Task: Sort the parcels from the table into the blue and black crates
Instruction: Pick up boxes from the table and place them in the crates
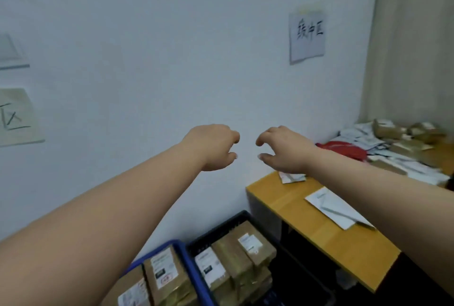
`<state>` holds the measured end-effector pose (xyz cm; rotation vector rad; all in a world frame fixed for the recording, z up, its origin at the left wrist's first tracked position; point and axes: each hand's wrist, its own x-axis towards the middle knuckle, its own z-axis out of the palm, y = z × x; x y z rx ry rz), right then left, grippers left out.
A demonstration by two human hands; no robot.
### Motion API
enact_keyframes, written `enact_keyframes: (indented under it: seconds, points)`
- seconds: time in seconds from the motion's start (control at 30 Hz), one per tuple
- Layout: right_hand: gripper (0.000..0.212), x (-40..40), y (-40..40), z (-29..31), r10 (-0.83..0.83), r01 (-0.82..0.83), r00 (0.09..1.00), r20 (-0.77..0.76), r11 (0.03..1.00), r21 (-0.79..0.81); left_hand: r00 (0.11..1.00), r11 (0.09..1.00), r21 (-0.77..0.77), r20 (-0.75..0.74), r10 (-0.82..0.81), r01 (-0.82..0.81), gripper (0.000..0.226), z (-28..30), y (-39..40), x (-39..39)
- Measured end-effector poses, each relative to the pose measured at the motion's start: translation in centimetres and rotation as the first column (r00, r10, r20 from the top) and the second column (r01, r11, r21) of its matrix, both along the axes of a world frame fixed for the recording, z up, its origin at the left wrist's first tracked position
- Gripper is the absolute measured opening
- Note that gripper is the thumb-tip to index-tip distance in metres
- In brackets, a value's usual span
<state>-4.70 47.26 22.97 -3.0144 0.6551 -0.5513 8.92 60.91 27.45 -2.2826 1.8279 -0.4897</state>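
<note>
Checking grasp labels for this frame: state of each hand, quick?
Left hand: fingers loosely curled, holding nothing, raised in front of the wall.
Right hand: fingers loosely curled, holding nothing, raised in front of the wall.

Lower centre, stacked parcels (248, 254) fill the black crate (221, 228); bare table (326, 234) edge lies open lower right.

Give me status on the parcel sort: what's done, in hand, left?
Done: brown boxes already sit in the blue crate and the black crate.
In hand: nothing. The left hand and right hand are raised in front of the wall, fingers loosely curled, holding no parcel.
Left: the table holds two white mailers near its front and a mixed parcel pile at its far end.
</note>
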Motion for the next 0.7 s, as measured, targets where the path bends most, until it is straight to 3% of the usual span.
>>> enact_keyframes:
  seconds: [0.27, 0.5, 0.7]
  points:
    - [0.035, -15.1, -9.7, 9.1, -0.200, 0.212, 0.975, 0.093, 0.967, -0.140, 0.978, 0.978, -0.069, 0.081, -0.192, 0.197, 0.044, 7.9, -11.7, -12.6]
    - [0.040, -30.8, -18.5, 12.0, -0.276, 0.292, 0.954, 0.115, 0.944, -0.154, 0.948, 0.948, 0.049, 0.047, -0.316, 0.314, 0.049, 10.0, -23.3, -26.0]
    - [0.044, -38.4, -24.7, 12.8, -0.279, 0.297, 0.949, 0.147, 0.948, -0.116, 0.907, 0.907, -0.012, 0.008, -0.422, 0.422, 0.050, 9.9, -32.0, -33.9]
